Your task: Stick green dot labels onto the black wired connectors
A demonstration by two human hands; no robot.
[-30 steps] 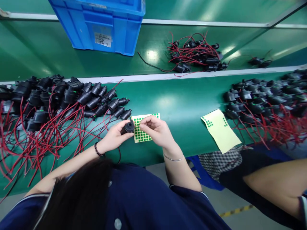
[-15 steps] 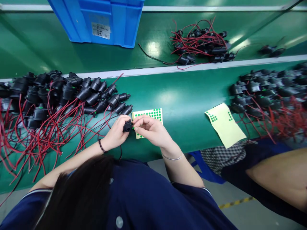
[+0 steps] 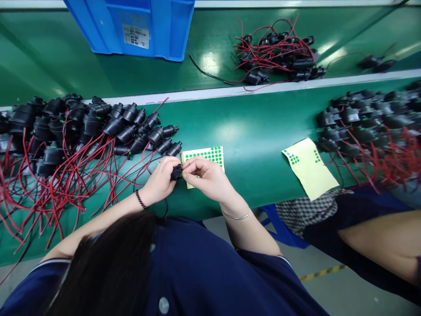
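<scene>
Fingers of the left hand [image 3: 160,181] clamp a small black connector [image 3: 176,172], held just above the near edge of the green bench [image 3: 250,136]. The right hand [image 3: 206,176] pinches together at the connector's face, over a yellow sheet of green dot stickers [image 3: 207,156]. Left of the hands sprawls a pile of black connectors with red wires [image 3: 75,145]. Bare green stretches right to a second, nearly spent sticker sheet [image 3: 311,169] overhanging the edge beside a co-worker's arm [image 3: 381,241]. A blue crate [image 3: 138,26] sits beyond the white rail.
</scene>
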